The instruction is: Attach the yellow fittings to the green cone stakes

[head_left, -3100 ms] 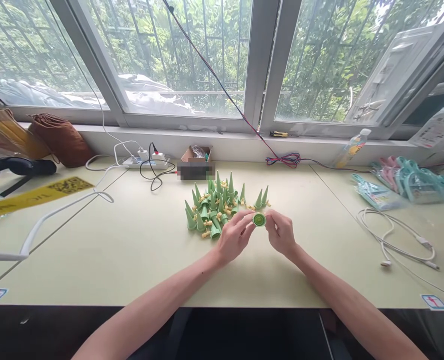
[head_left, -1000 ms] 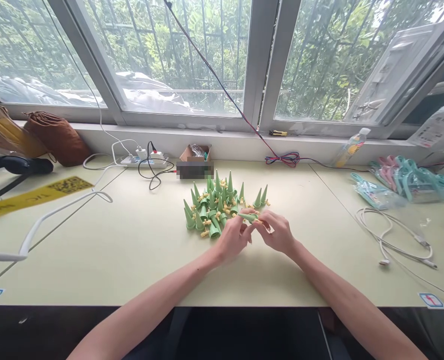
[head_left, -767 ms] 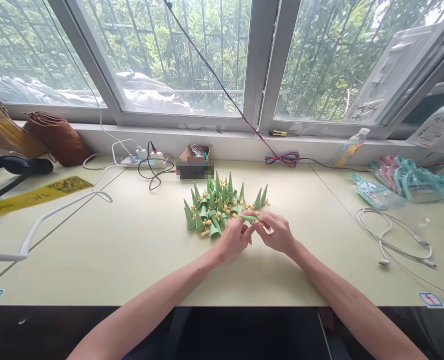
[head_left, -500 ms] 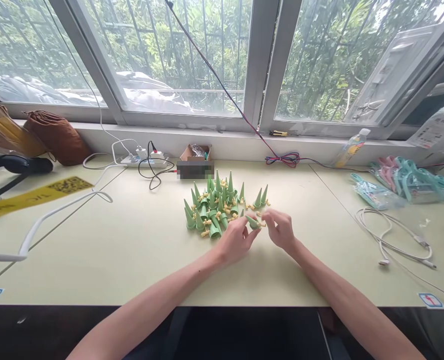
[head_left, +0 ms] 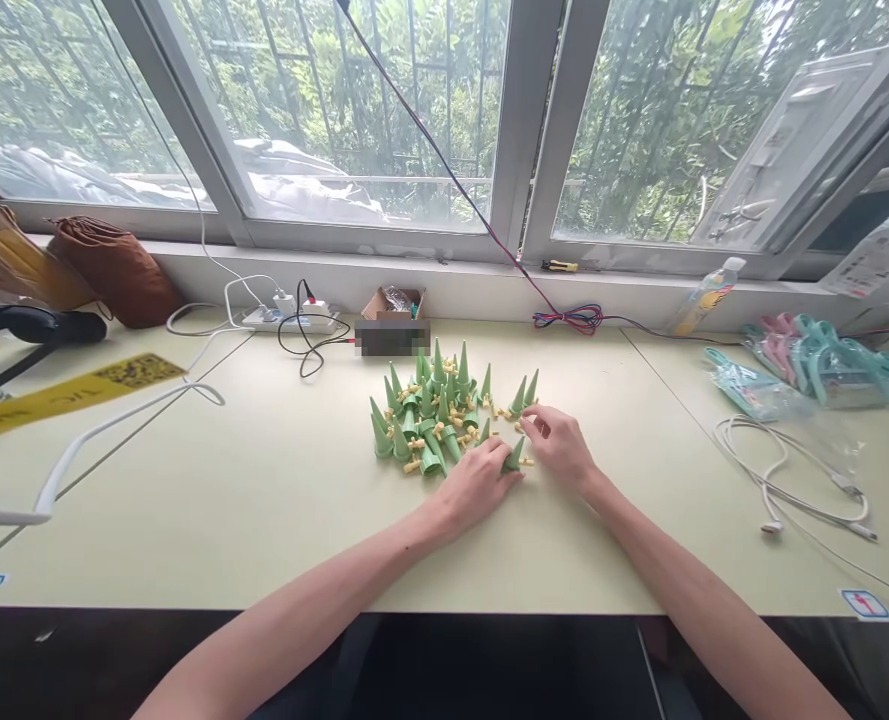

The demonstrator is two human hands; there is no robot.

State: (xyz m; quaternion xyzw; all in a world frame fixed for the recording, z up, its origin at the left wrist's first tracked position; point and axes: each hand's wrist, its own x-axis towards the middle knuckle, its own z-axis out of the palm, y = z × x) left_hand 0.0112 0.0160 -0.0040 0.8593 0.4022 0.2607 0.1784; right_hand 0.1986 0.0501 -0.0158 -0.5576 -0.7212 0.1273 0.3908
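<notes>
My left hand (head_left: 483, 478) is closed round a green cone-shaped watering spike (head_left: 516, 455) low over the table, its point up and a small yellow valve (head_left: 528, 462) sticking out at its base. My right hand (head_left: 560, 442) has its fingertips drawn together beside a small yellow piece on the table; whether they grip it cannot be made out. Just beyond those fingers stand two green spikes (head_left: 519, 396) with yellow valves. Left of them is a dense cluster of green spikes (head_left: 427, 405), some upright, some lying on their sides, with yellow valves among them.
Behind the cluster are a small cardboard box (head_left: 395, 302) and a power strip (head_left: 294, 318) with cables. A coiled white cable (head_left: 781, 470), bagged turquoise and pink items (head_left: 811, 360) and a bottle (head_left: 708, 295) occupy the right. Yellow tape (head_left: 76, 395) crosses the left.
My left hand has lowered the spike and its point has turned upward. My right hand has moved away from that spike, slightly forward to the yellow piece near the two standing spikes.
</notes>
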